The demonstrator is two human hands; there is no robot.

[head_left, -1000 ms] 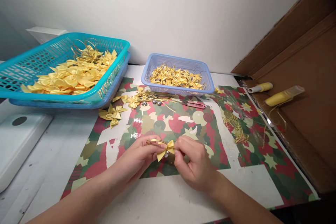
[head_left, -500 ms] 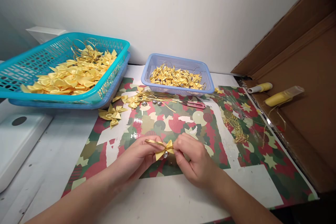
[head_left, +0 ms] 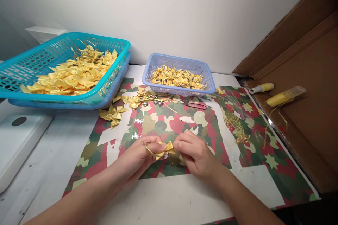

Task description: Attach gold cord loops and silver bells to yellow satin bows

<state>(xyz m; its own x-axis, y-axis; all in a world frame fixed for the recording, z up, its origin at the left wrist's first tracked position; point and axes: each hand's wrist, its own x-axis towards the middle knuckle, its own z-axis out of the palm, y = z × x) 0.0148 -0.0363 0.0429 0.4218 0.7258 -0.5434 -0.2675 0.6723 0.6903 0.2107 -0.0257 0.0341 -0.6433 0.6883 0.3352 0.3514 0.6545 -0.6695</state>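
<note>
Sitting left of the patterned sheet [head_left: 176,123] is a white box-shaped item [head_left: 16,151] with a dark oval on top. Behind it, to the sheet's upper left, a teal basket [head_left: 92,95] full of yellow satin bows and gold rings rests on a blue basket [head_left: 105,101]. Loose bows [head_left: 112,114] lie on the sheet's upper left corner. Over the middle of the sheet's near part, the left hand [head_left: 148,151] pinches a yellow bow [head_left: 170,146] between thumb and fingers; a gold cord ring [head_left: 146,147] loops by the thumb and a silver bell [head_left: 166,155] hangs at the bow's centre. Along the sheet's far edge lie gold cords [head_left: 158,95], silver bells [head_left: 155,102] and a lavender basket [head_left: 179,89] of belled bows. The right hand [head_left: 194,151], over the sheet, has its fingers curled, pinching the bow's right end. Near the sheet's far edge lies a pink-handled tool [head_left: 199,105]. A gold tangle [head_left: 237,132] lies on the sheet's right part; beyond its right edge are two yellow tubes [head_left: 282,97] and a cardboard panel [head_left: 311,77].
</note>
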